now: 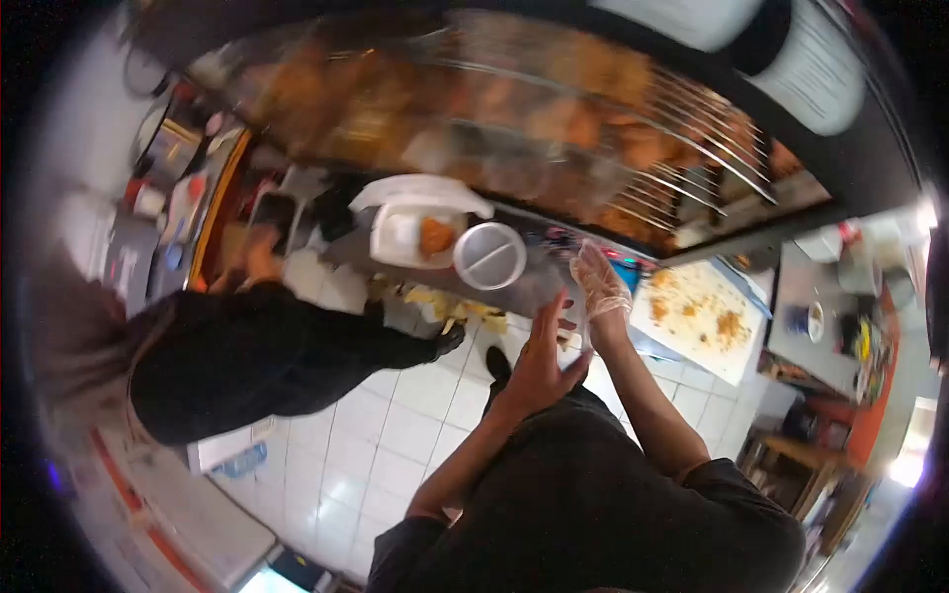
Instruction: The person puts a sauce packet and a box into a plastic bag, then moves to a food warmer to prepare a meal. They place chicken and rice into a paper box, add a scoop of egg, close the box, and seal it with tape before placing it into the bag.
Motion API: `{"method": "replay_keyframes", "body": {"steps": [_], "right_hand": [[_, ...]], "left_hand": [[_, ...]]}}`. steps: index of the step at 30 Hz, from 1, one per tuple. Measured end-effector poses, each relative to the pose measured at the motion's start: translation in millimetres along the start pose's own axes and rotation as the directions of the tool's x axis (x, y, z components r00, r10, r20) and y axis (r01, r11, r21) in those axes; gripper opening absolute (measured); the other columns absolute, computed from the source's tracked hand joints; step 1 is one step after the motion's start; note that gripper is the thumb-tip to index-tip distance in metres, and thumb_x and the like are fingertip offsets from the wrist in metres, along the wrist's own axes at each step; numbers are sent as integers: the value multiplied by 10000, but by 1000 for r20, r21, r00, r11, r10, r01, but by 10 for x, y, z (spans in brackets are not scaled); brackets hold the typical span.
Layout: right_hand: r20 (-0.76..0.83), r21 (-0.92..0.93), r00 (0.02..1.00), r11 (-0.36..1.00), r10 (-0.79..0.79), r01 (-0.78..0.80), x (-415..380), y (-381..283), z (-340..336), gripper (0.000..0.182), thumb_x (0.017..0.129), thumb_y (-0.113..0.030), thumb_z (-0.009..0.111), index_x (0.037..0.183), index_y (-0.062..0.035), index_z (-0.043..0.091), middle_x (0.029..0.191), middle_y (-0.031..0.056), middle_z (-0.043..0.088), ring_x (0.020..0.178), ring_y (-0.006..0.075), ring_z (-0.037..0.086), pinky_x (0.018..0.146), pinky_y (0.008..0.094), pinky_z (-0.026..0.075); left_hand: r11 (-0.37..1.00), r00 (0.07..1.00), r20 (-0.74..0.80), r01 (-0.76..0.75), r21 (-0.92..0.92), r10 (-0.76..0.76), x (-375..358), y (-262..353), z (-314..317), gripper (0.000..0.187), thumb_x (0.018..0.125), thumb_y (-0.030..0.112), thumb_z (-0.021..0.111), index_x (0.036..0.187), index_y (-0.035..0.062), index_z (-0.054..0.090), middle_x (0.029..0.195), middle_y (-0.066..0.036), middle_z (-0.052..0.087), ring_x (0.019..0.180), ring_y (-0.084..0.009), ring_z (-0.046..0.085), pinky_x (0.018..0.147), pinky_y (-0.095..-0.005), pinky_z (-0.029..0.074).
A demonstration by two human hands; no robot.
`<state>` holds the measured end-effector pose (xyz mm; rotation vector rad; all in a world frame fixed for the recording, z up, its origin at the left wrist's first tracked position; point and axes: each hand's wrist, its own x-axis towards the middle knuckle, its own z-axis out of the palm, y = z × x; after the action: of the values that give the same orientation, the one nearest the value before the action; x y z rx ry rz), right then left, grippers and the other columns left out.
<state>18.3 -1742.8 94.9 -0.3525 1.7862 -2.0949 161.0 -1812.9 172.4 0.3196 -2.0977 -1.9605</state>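
My left hand [539, 358] is bare, with its fingers apart and nothing in it. Close beside it on the right, my right hand [599, 284] wears a clear plastic glove; its fingers point up and I see nothing held. On the narrow counter to the left of my hands stands a round clear container [489, 256] with a line across its middle. Next to that is an open white takeaway box [397, 235] holding a piece of orange-brown fried food [435, 236]. A white board [692, 341] scattered with brown crumbs lies right of my gloved hand.
A glass display case [554, 119] with wire racks and fried food runs above the counter. Another person in dark clothes [267, 356] stands at the left, one hand near the counter. A side counter [806, 316] is at the right. White floor tiles [395, 415] show below.
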Motion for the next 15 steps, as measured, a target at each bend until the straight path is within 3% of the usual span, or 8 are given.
{"method": "replay_keyframes", "body": {"steps": [3,5,6,7,9,11,13,15], "right_hand": [[-124,60,983,990,132,-125,-50,-452,-603,482,988,-283,592,1401,-55,493,1393,57,539,1248,179,518,1020,304,424],[-185,230,966,963,182,-138,-54,-749,-911,483,980,-264,603,1387,-25,497,1367,70,549,1229,169,520,1000,296,429],[-140,309,976,944,170,-120,-20,-599,-1255,452,975,-226,605,1377,-42,512,1337,69,565,1182,165,539,971,299,441],[-83,-284,996,959,-26,1,2,-471,-1551,438,994,-192,559,1388,-17,486,1313,63,578,1150,165,547,960,303,438],[-148,169,972,973,182,-157,-239,-804,-1639,552,996,-196,559,1459,26,357,1437,202,458,1267,275,508,1028,412,450],[-19,-612,898,715,-440,337,-585,-769,-1677,535,986,-77,480,1478,39,306,1446,281,412,1338,363,435,1089,439,388],[214,-794,936,509,-279,333,-1006,-1027,-1729,574,947,-2,445,1496,11,280,1478,322,333,1392,446,329,1142,470,298],[385,-650,923,709,-3,273,-1250,-1366,-1938,581,919,-59,603,1442,26,365,1467,292,355,1375,416,361,1120,433,322]], "left_hand": [[979,997,35,-79,190,74,412,99,606,850,830,95,733,1503,16,220,1332,-233,432,1103,-314,568,846,-393,525],[825,930,69,-353,442,361,599,233,1009,821,819,29,688,1497,15,225,1275,-226,451,1049,-313,581,750,-381,542],[870,958,97,-286,402,270,655,214,1226,805,814,31,693,1489,32,254,1231,-204,476,1044,-313,583,742,-383,536],[862,955,112,-298,409,276,724,190,1411,805,814,31,693,1489,32,254,1231,-204,476,1044,-313,583,742,-383,536],[909,957,175,-278,310,233,874,100,1740,755,781,20,692,1442,42,328,1241,-208,497,1010,-400,596,765,-444,521],[920,948,-16,-306,244,319,1075,-389,2049,562,844,105,655,1352,44,421,1213,-197,540,1053,-398,577,838,-443,494],[937,944,-102,-291,192,314,1018,-478,2173,470,891,182,632,1307,33,471,1212,-191,563,1077,-363,592,852,-421,497],[996,967,-242,-85,-2,83,1006,-692,2307,381,910,186,635,1222,8,508,1125,-159,633,1050,-300,635,860,-388,515]]}}
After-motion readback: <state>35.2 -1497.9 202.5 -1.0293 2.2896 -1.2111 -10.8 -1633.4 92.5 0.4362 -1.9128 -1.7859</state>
